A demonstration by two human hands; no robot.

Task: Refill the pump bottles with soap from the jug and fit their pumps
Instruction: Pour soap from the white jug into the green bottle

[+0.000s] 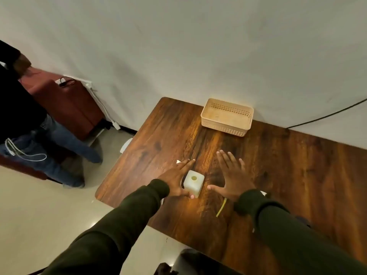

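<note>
A square white pump bottle (193, 183) stands upright on the wooden counter (278, 165), its round neck open and showing yellow inside; no pump is fitted. The left hand (176, 178) lies against the bottle's left side, thumb curled round its near corner and fingers extended flat along the counter, a placement that appears to steady the bottle rather than lift it. The right hand (231, 175) is spread wide, palm down, just to the right of the bottle and apart from it, holding nothing. A thin yellow tube (221, 207), probably a pump's dip tube, lies on the counter near the right wrist; whatever it is attached to is hidden by the sleeve. An empty perforated basket (227, 117) sits against the wall at the far edge, well apart from the bottle, probably a receptacle for finished bottles. No jug is visible. Small white pieces beside each hand are too hidden to identify. A seated person (29, 116) occupies the left margin.
</note>
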